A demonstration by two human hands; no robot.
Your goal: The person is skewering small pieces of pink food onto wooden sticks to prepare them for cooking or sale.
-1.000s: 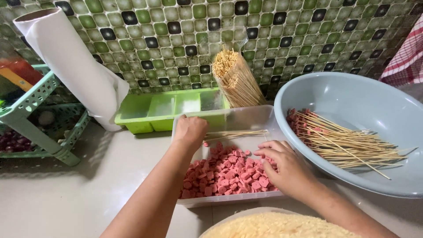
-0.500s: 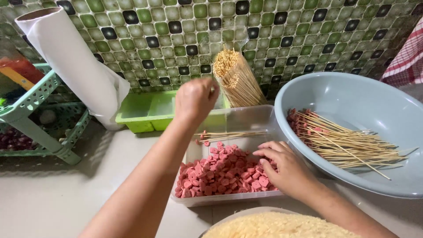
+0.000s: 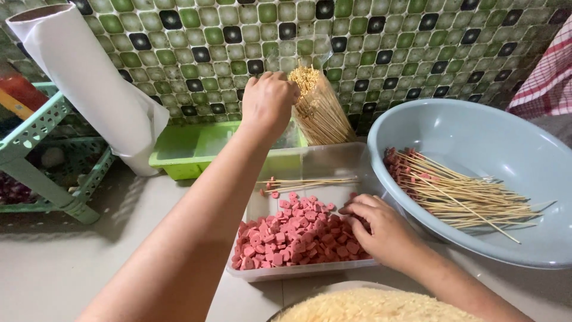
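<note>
Nearest the camera, at the bottom edge, lies a heap of pale yellow crumbs [image 3: 381,307] on a dish whose rim barely shows. Just beyond it sits a clear tray [image 3: 333,164] holding pink sausage slices [image 3: 292,235] piled in its near half; its far half is mostly bare except for a few skewers [image 3: 307,183] lying crosswise, loaded at their left ends. The right hand [image 3: 378,226] rests in the tray at the right edge of the pile, fingers curled down among the slices; whether it has pinched one cannot be told.

To the right, touching the tray's corner, a big pale blue basin [image 3: 524,149] holds a spread of loaded skewers [image 3: 459,194], meat ends to the left. To the left of the tray the light counter [image 3: 89,262] lies open, up to a green plastic rack [image 3: 42,155] at the left edge.

Farther back, a lime-green tray [image 3: 190,152] stands against the wall, with a white roll [image 3: 89,86] leaning just beside it. The left hand [image 3: 268,101] is raised at the top of an upright bundle of bare sticks [image 3: 319,107] in a clear bag, fingers closed at the stick tips; how many it grips cannot be seen. Behind runs a green, white and black mosaic tile wall [image 3: 417,48], and a red checked cloth [image 3: 548,77] hangs at the far right.
</note>
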